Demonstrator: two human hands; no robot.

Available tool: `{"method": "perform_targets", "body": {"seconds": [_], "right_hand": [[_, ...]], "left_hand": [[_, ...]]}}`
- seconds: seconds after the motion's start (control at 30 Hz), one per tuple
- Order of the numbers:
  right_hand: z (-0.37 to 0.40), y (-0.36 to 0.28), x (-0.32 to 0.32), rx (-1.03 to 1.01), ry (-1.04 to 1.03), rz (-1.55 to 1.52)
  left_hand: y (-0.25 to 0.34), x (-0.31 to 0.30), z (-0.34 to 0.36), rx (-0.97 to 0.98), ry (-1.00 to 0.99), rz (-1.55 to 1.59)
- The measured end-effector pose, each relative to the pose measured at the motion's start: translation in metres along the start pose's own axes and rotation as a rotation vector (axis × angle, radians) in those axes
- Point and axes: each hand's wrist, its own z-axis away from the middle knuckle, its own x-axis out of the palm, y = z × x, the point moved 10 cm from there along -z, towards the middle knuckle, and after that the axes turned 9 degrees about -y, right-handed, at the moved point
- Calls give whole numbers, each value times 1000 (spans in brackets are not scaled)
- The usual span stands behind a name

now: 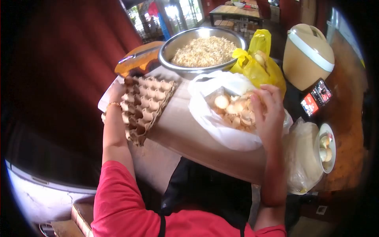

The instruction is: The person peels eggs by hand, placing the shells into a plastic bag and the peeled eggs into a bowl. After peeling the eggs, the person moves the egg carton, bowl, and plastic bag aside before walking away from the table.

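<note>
An egg tray [148, 98] of grey-brown pulp, its cups showing no eggs, stands tilted on the left of the cardboard-covered table. My left hand [115, 91], with a bracelet at its wrist, grips the tray's left edge; its fingers are mostly hidden. Over the right side of a white plastic bag [201, 114] is my right hand [270, 104], fingers bent and apart, with nothing visible between them. Broken eggshells [239, 112] fill the bag's open mouth.
Behind the bag stands a steel bowl [164, 55] of crushed shell-like bits. A knotted yellow bag [272, 77], beige jug [304, 59], phone [316, 96], clear plastic bag [303, 154] and white bowl [333, 150] with egg-like pieces sit to the right. A knife [140, 54] lies at back left.
</note>
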Motion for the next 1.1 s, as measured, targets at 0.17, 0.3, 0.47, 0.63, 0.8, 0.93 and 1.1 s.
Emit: {"method": "perform_targets", "body": {"seconds": [0.17,0.3,0.47,0.63,0.8,0.93,1.1], "right_hand": [[0,2,2,23,-18,53],[0,2,2,22,-26,62],[0,4,2,36,-17,60],[0,0,2,4,-20,54],[1,-5,2,-15,-10,10],[2,-7,2,-36,0,-65],[5,-15,7,-78,-30,-137]], "left_hand": [[-4,25,-30,169,-164,-113],[5,4,-19,201,-77,-77],[3,-19,-1,66,30,59],[41,-79,64,305,422,716],[158,-118,268,697,538,654],[204,-4,310,866,74,283],[189,-49,276,591,-36,1089]]}}
